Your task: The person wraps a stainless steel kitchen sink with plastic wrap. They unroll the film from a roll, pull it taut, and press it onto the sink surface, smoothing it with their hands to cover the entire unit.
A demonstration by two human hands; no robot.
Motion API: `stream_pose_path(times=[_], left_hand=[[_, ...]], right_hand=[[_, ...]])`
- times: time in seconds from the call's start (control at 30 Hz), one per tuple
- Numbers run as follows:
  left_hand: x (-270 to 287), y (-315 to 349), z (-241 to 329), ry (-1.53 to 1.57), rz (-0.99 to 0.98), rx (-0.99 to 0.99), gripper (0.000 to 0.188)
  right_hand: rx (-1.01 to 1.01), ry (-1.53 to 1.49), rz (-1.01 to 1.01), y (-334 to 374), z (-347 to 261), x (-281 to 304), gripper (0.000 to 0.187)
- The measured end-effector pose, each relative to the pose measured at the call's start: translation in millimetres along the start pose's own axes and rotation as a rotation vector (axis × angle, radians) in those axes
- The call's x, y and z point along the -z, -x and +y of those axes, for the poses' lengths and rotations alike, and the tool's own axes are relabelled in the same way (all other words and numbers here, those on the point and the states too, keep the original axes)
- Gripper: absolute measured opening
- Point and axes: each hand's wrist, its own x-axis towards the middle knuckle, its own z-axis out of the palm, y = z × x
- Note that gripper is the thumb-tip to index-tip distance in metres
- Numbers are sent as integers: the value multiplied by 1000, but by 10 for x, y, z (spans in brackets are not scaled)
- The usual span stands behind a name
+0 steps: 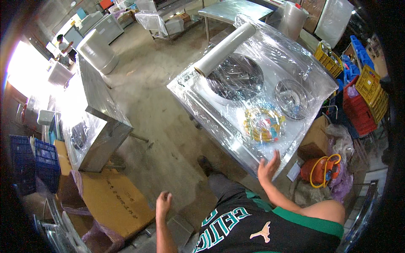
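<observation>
A steel stove unit (198,105) stands in front of me, wrapped in clear plastic film. A thick roll of film (225,49) lies across its far left part. Through the wrap show a large dark round burner opening (236,78), a smaller ring (292,99) and a coiled yellow hose (263,122) with coloured pieces. My right hand (268,168) is open at the near corner of the wrapped top, its fingers apart; whether it touches the film is hard to tell. My left hand (163,204) hangs over the floor with curled fingers, nothing visible in it.
Another film-wrapped steel unit (103,145) stands left, by a large cardboard sheet (116,202) and blue crates (45,162). On the right are an orange gas cylinder (318,172), a carton (314,141) and yellow and red crates (358,111). Far left, another person (65,47) stands.
</observation>
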Motion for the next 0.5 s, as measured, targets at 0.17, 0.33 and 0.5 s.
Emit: stream_pose_path(times=[0.17,0.33,0.5], left_hand=[[727,-1782,1012,-84,-133,-103,42],[1337,-3293,1776,-206,-238,-328,44],[2135,-4467,2070,-319,-249,-391,47]], right_hand=[[242,-249,167,-1830,-1920,-1154,78],[-177,-170,166,-3966,-3584,-2705,102],[-605,-107,-160,-4859,-4374,-3626,120]])
